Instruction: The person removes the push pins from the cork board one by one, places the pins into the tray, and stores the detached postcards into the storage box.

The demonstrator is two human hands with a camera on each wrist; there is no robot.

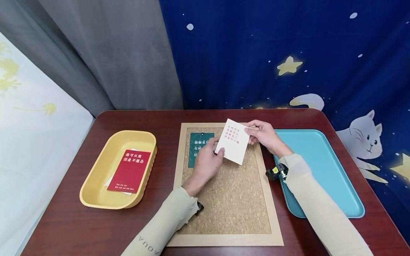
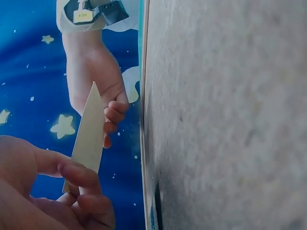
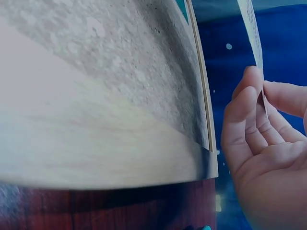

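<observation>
A white card (image 1: pixel 233 144) with lines of red writing is held tilted above the upper part of a wood-framed cork board (image 1: pixel 229 199). My left hand (image 1: pixel 207 160) pinches its lower left edge between thumb and fingers. At its upper right edge, my right hand (image 1: pixel 263 135) grips it the same way. In the left wrist view the card (image 2: pixel 89 134) appears nearly edge-on, and the right wrist view shows thumb and fingertips meeting on it. A dark green card (image 1: pixel 193 149) with white writing hangs from a dark pin (image 1: pixel 202 134) on the board, partly hidden by my left hand.
To the left stands a yellow basket (image 1: pixel 93 177) containing a red card (image 1: pixel 129 172) over paler ones. A blue tray (image 1: pixel 323 170) lies on the right, under my right forearm. The dark red table (image 1: pixel 64 227) backs onto grey and blue curtains.
</observation>
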